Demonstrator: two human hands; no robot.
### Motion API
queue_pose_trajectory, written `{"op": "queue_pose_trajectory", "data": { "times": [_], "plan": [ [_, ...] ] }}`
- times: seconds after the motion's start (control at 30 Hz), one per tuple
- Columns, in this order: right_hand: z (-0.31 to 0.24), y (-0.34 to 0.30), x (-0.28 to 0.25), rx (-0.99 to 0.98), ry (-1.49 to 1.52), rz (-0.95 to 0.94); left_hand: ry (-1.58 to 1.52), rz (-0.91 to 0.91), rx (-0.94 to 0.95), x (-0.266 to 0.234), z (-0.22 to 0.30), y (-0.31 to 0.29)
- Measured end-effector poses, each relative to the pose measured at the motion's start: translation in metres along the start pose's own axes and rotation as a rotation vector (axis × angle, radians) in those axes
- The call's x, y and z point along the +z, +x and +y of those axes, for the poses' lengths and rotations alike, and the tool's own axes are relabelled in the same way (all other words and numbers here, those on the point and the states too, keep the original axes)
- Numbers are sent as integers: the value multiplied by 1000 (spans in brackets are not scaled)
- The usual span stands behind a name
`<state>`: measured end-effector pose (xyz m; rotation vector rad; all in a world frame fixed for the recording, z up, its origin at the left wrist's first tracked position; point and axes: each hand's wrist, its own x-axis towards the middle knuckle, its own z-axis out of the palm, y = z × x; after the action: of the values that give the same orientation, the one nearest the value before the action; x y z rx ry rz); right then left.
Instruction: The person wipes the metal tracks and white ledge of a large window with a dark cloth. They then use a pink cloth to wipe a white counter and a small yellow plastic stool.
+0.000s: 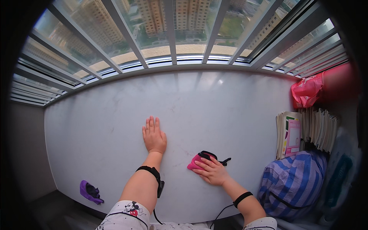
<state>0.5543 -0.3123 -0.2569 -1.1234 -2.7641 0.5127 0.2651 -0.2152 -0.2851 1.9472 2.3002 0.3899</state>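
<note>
My left hand (154,138) lies flat on the white marble-look surface (115,126), fingers stretched forward and holding nothing. To its right and nearer me, my right hand (213,172) grips a small pink fabric piece (193,162) from above, its fingers laid across the cloth. Black trim edges the top of this piece, and a black strap sticks out at its right. Part of it is hidden under my palm, so its exact kind cannot be told. A purple fabric piece (89,191) with a dark inside lies near the front left edge, apart from both hands.
A barred window (172,38) runs along the back. On the right stand a pink bag (306,92), stacked books and papers (318,128), and a blue striped bag (293,184). A thin black cable (221,211) hangs near the front edge.
</note>
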Motion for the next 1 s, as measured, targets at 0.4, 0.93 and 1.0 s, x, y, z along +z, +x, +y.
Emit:
{"op": "queue_pose_trajectory", "data": {
  "times": [0.4,0.93,1.0],
  "plan": [
    [-61,50,25,381,6,232,14,51,36,7,0,-1],
    [-2,-103,33,1454,-107,484,-1284,-503,-1157,-58,-88,-210],
    [-25,-42,28,1224,-89,487,-1195,-536,-1169,-68,-85,-207]
  ]
}}
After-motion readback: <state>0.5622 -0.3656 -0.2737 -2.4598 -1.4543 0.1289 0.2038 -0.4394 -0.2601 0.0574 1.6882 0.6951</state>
